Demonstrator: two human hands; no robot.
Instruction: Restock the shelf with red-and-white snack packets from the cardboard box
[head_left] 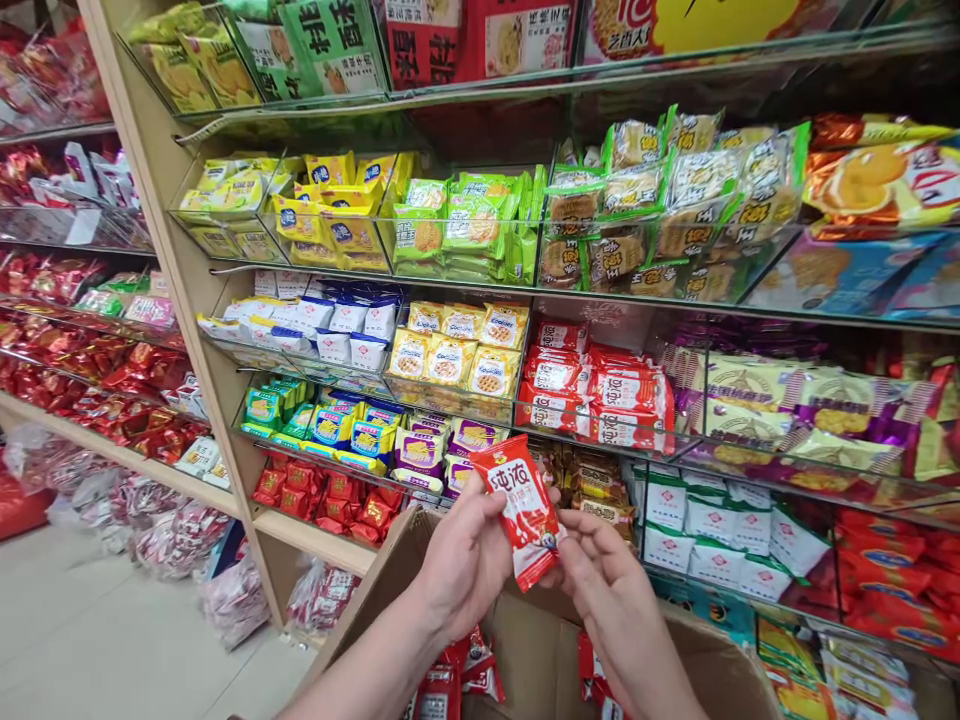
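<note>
A red and white snack packet (pixel 519 508) is held up between my two hands, its printed front facing me. My left hand (pixel 466 545) grips its left side, with the thumb on the front. On the lower right edge, the fingers of my right hand (pixel 604 565) pinch the wrapper. Below my hands is an open cardboard box (pixel 525 640) with several similar red packets (pixel 476 665) inside. Straight ahead, a shelf compartment holds stacked red and white packets (pixel 592 385) of the same look.
Glass-fronted shelves hold cookie packets (pixel 454 350), green packets (pixel 472 220), purple packets (pixel 802 410) and white packets (pixel 705 525). A wooden upright (pixel 180 260) separates a left shelf of red sweets (pixel 97 390). Plastic bags of packets (pixel 180 530) lie on the floor at left.
</note>
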